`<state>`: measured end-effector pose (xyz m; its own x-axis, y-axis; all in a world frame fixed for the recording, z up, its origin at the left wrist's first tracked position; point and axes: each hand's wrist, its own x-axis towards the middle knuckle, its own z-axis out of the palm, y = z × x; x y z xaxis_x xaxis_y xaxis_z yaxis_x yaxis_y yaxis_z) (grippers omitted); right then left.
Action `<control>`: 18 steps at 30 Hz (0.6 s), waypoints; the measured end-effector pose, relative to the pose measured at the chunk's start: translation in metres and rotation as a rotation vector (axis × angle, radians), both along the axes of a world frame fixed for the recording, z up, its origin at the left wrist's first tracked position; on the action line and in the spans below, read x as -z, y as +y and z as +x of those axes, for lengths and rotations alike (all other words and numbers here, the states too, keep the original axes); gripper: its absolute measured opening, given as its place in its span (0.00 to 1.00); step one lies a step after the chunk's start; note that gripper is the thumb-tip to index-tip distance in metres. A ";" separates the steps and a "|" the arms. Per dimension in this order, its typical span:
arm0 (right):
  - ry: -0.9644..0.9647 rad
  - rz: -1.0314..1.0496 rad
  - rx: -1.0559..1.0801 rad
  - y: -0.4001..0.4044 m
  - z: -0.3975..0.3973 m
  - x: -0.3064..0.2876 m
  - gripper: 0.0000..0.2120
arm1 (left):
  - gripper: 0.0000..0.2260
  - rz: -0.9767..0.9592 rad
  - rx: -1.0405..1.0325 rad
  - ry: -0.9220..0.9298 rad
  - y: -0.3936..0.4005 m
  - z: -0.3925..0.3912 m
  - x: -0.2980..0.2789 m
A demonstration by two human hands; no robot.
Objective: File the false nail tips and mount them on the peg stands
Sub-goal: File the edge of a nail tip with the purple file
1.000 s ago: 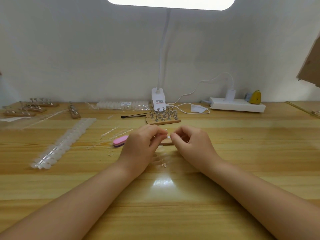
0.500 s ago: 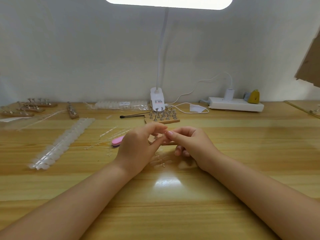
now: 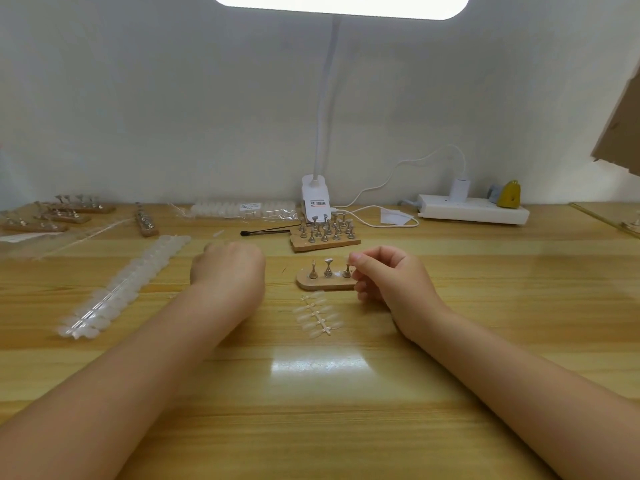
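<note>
Step in hand looks like mounting: right hand point(image 3: 388, 282) sits at the 3 o'clock end of the near peg stand point(image 3: 325, 283), fingers curled, thumb and forefinger tips together right at the last peg. Whether a nail tip is pinched there, cannot tell, too small and pale. Three pegs on that stand show uncovered; the rest is hidden behind the hand.

Left hand point(image 3: 227, 271) is out at 9 o'clock of the stand, back of hand up, fingers folded under and blurred at the tips. Cannot tell if it holds anything. It lies over the spot where a file could be, none visible.

Small sprue of nail tips point(image 3: 317, 315) lies flat at 6 o'clock of the stand, just beside it, several tips attached.

Next move, my guess: seat a tip on the peg head with light downward pressure, other hand steadying the base so it doesn't slide. Then snap another tip off the sprue.

Holders:
- Loaded peg block point(image 3: 325, 233) at 12 o'clock, many pegs, upright.
- Long strip of nail tips point(image 3: 124, 289) at 9 o'clock, lying diagonal.
- Bagged nail tips point(image 3: 242, 209) at 11 o'clock by the wall.
- More peg stands point(image 3: 59, 214) far at 10 o'clock.
</note>
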<state>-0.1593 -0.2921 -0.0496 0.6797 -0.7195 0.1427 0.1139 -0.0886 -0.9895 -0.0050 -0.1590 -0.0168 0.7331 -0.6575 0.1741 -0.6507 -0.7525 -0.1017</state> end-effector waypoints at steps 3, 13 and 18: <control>0.004 -0.050 0.062 0.001 0.000 -0.001 0.06 | 0.07 -0.293 0.073 0.131 -0.005 -0.005 0.000; 0.088 -0.208 0.235 0.006 0.000 -0.001 0.09 | 0.06 -0.685 0.235 0.617 -0.017 -0.027 0.018; 0.070 -0.218 0.197 0.004 0.000 -0.001 0.09 | 0.04 -0.797 0.354 0.557 -0.016 -0.024 0.025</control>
<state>-0.1593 -0.2884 -0.0486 0.5434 -0.7963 0.2657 0.0051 -0.3134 -0.9496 -0.0292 -0.1747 -0.0421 0.6302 -0.6937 0.3488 -0.6499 -0.2255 0.7257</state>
